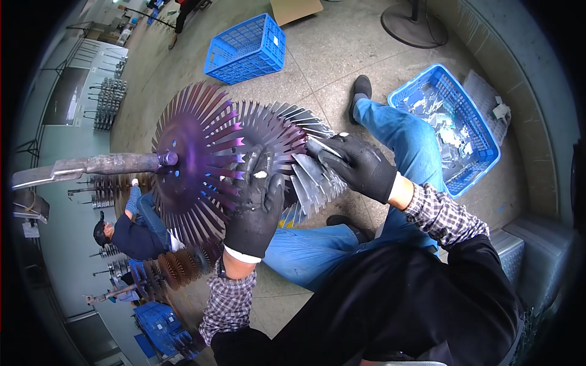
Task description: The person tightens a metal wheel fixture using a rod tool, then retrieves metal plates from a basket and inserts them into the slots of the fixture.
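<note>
Several slotted metal discs sit on a shaft [110, 163]; the nearest is a purple-tinted disc [192, 155] with notched blades round its rim. My left hand [253, 207], in a black glove worn pale at one spot, reaches among the discs with its fingers stretched out against the blades. Thin grey metal plates [317, 180] fan out on the right of the stack. My right hand [360, 165], also black-gloved, pinches a thin metal plate [323, 148] at the edge of that fan. Its fingertips are partly hidden behind the metal.
A blue crate [491, 143] of loose metal pieces stands by my legs, with another blue crate [247, 52] farther off. A round stand base [415, 25] is at the back. At left, a co-worker [137, 229] sits near another disc stack [174, 274]; racks [110, 97] line the wall.
</note>
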